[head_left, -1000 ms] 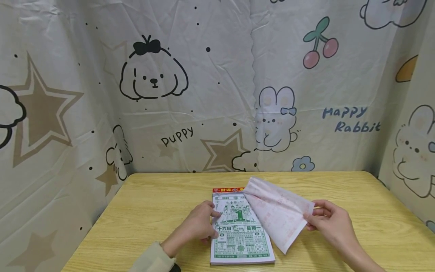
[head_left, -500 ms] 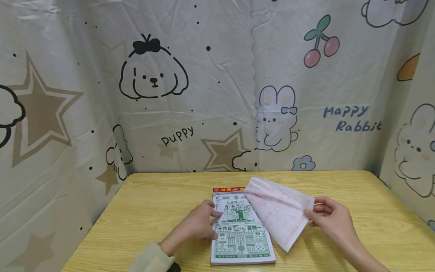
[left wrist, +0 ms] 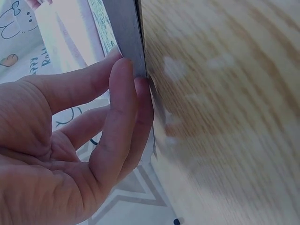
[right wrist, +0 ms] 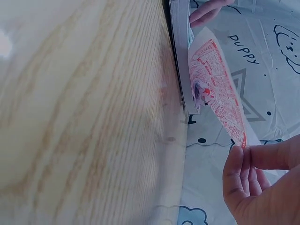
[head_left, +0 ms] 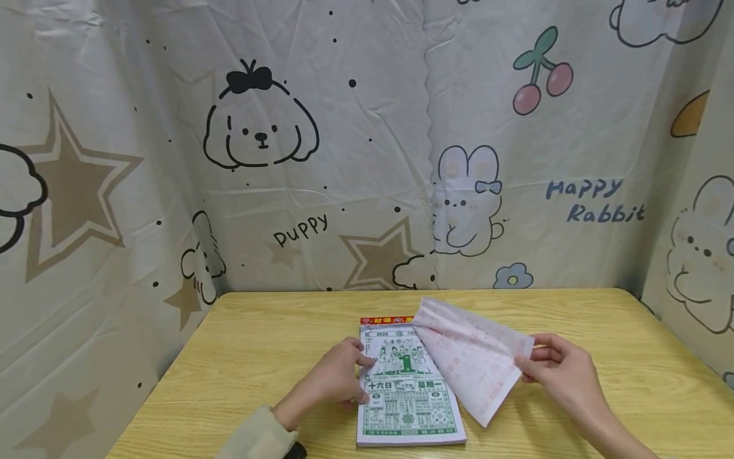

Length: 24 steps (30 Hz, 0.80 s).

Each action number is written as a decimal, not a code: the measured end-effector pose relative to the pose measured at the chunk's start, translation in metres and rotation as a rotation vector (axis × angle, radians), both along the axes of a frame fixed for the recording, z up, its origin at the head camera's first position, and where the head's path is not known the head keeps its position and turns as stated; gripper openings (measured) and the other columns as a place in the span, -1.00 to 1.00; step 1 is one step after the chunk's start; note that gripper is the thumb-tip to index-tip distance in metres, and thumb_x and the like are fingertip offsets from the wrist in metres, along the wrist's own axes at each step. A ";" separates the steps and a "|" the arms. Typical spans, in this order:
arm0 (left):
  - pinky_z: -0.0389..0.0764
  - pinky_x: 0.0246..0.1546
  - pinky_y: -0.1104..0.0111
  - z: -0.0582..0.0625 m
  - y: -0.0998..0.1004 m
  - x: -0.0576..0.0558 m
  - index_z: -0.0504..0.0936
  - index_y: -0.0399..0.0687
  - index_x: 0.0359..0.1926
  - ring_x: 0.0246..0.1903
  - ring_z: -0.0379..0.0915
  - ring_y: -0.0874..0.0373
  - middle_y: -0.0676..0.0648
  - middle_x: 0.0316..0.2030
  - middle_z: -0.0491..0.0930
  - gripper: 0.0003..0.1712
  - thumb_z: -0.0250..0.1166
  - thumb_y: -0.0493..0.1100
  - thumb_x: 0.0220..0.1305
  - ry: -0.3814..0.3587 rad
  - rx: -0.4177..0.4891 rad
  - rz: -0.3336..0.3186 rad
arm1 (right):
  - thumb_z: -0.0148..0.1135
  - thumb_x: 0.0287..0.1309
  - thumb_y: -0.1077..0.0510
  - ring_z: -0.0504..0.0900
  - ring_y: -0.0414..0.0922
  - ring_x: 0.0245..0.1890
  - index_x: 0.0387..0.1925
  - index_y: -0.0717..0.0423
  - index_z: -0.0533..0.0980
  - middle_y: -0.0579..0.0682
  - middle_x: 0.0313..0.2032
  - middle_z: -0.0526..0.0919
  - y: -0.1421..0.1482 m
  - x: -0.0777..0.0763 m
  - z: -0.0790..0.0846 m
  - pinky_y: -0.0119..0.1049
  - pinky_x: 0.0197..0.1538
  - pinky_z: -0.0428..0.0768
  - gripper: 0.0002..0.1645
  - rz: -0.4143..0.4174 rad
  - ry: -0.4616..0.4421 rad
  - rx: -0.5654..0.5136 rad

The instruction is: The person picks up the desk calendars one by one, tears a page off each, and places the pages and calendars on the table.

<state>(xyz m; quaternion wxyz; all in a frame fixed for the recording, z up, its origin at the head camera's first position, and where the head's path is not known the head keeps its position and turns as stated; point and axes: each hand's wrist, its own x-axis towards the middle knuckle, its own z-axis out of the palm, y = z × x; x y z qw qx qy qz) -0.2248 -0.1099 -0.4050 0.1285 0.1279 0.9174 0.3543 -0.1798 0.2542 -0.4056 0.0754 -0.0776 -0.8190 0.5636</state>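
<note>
A thick tear-off calendar point(head_left: 408, 414) lies flat on the table, its top sheet printed in green with a large 1 and a red strip along the head. My left hand point(head_left: 338, 373) grips the pad's left edge; the left wrist view has fingertips point(left wrist: 123, 70) at the side of the page block. Off to the right, my right hand point(head_left: 564, 373) pinches the outer corner of a turned-back page point(head_left: 467, 357). That page slants from the top of the pad, its pale back upward. In the right wrist view its red-printed side and crumpled upper part show.
The wooden table point(head_left: 258, 331) has light yellow grain and rounded far corners. A cloth curtain point(head_left: 367, 159) with puppies, rabbits and stars hangs behind it and along both sides. At the left wrist, a beige sleeve point(head_left: 258, 437) shows above a dark band.
My right hand and the page corner it pinches have shifted very slightly up and to the right. The left hand keeps its place on the calendar.
</note>
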 end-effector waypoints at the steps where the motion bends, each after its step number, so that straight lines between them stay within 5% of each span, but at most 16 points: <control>1: 0.70 -0.64 0.32 0.000 0.000 0.000 0.73 -0.38 0.12 -0.02 0.59 -0.16 -0.30 0.33 0.40 -0.34 0.67 -0.52 -0.12 0.000 0.001 0.003 | 0.43 0.26 0.38 0.73 -0.17 -0.43 0.25 0.52 0.38 0.06 -0.30 0.71 0.000 0.000 0.000 -0.26 -0.25 0.80 -0.38 0.000 -0.002 0.006; 6: 0.70 -0.64 0.32 0.000 0.000 0.000 0.74 -0.37 0.11 0.03 0.56 -0.19 -0.30 0.33 0.40 -0.33 0.68 -0.52 -0.13 -0.003 0.002 0.012 | 0.43 0.27 0.37 0.73 -0.16 -0.40 0.27 0.50 0.38 0.08 -0.28 0.71 0.001 0.000 -0.001 -0.24 -0.24 0.80 -0.38 0.001 -0.019 0.022; 13: 0.70 -0.64 0.32 0.000 0.000 0.000 0.73 -0.38 0.11 -0.14 0.63 -0.07 -0.31 0.33 0.40 -0.34 0.67 -0.52 -0.13 -0.003 0.009 0.010 | 0.43 0.26 0.36 0.74 -0.15 -0.40 0.28 0.49 0.38 0.07 -0.27 0.71 0.002 0.000 -0.002 -0.26 -0.24 0.80 -0.36 -0.012 -0.031 0.023; 24: 0.70 -0.64 0.33 0.003 0.002 0.001 0.74 -0.37 0.10 0.15 0.49 -0.26 -0.30 0.32 0.42 -0.34 0.68 -0.52 -0.14 0.000 -0.005 0.024 | 0.44 0.26 0.37 0.74 -0.18 -0.41 0.30 0.48 0.36 0.06 -0.28 0.71 0.004 0.002 -0.003 -0.29 -0.25 0.79 -0.33 -0.020 -0.038 0.020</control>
